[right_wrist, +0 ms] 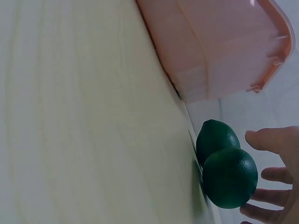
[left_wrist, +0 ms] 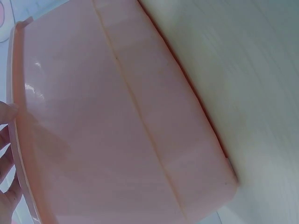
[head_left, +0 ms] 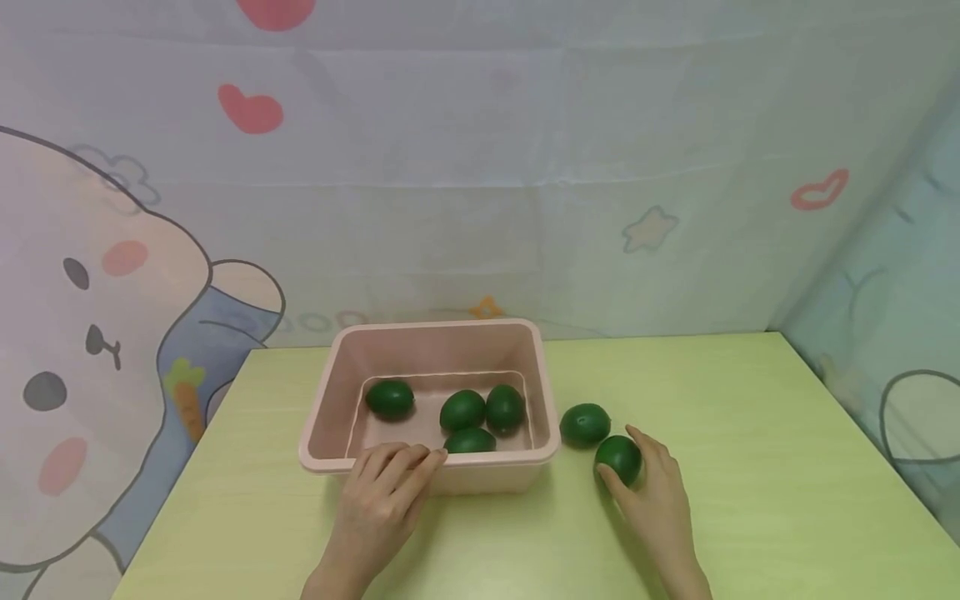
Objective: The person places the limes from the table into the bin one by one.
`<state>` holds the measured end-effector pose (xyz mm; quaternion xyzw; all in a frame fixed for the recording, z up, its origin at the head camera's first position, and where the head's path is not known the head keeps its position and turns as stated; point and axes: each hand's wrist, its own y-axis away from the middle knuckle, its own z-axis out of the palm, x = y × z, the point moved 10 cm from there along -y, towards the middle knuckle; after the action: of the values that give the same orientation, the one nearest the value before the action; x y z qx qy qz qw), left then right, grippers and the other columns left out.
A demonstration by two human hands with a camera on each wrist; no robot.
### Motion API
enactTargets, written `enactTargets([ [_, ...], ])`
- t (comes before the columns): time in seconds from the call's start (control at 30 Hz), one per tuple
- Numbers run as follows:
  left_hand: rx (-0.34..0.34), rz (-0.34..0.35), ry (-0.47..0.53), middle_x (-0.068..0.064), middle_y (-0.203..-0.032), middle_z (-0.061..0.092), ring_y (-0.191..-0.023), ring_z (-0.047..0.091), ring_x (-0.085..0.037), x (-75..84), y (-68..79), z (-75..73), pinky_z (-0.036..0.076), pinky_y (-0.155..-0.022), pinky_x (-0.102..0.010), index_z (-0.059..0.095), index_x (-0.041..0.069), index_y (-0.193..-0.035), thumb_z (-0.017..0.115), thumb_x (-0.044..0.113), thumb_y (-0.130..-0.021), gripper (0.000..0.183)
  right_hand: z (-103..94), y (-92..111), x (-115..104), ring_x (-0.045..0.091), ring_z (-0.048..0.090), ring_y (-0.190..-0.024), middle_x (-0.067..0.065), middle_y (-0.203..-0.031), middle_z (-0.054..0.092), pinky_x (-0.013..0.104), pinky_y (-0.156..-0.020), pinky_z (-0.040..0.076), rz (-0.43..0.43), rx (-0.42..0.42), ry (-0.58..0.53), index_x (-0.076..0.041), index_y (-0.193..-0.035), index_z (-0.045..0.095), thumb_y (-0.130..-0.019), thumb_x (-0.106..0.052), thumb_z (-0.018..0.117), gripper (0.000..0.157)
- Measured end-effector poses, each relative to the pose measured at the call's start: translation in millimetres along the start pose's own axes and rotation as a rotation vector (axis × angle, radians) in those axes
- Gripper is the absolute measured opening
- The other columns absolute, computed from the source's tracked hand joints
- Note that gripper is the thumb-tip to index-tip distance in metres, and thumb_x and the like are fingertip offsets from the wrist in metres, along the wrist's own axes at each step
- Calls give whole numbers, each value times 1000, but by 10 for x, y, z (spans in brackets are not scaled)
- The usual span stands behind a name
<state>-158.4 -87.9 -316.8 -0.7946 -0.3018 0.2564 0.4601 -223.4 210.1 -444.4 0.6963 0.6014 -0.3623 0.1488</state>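
A pink plastic bin [head_left: 536, 467] stands on the table, with several dark green limes inside, among them one lime [head_left: 390, 399] at the left. My left hand [head_left: 386, 496] grips the bin's front rim, fingers bent over it; the left wrist view shows those fingers [left_wrist: 5, 163] at the rim. Right of the bin, two more limes lie on the table. My right hand [head_left: 656, 492] is around the nearer lime [head_left: 618, 458], thumb and fingers spread on either side. In the right wrist view a gap shows between the thumb and this lime [right_wrist: 230, 178]. The farther lime [head_left: 585, 425] lies just behind it.
The light green table [head_left: 750, 450] reaches back to a printed cloth [head_left: 450, 167] with hearts and a cartoon animal. Another cloth [head_left: 915, 333] hangs along the right side. The bin's right wall [head_left: 551, 408] rises close beside the farther lime.
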Motion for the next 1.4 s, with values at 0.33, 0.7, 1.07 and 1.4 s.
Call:
enactTargets([
  [0.33,26,15,7,-2,-80,64,-74,55,-21,10,-1,-21,44,-68,-30,71,9,-91,47,15,-93,25,144,-34,115,39,41,-120,21,-137,38,61,-88,43,101,-71,6,-10,-140,30,-80,-46,63,77],
  [0.7,29,17,10,-2,-79,64,-73,55,-21,20,-13,-30,44,-68,-30,71,9,-90,47,15,-93,25,167,-34,168,39,42,-117,20,-137,37,59,-87,45,73,-66,14,-9,-138,34,-81,-29,66,68],
  [1.07,28,21,8,-2,-80,64,-74,55,-21,17,-2,-13,43,-68,-30,71,9,-91,47,15,-93,25,185,-42,167,44,42,-117,23,-135,37,63,-87,43,33,-68,24,-7,-137,34,-80,-23,68,69],
  [1.4,26,24,6,-1,-80,64,-74,55,-21,18,28,-1,43,-69,-30,71,9,-92,47,14,-93,24,176,-40,176,43,42,-120,22,-136,38,63,-89,42,53,-73,17,-8,-137,35,-79,-22,68,68],
])
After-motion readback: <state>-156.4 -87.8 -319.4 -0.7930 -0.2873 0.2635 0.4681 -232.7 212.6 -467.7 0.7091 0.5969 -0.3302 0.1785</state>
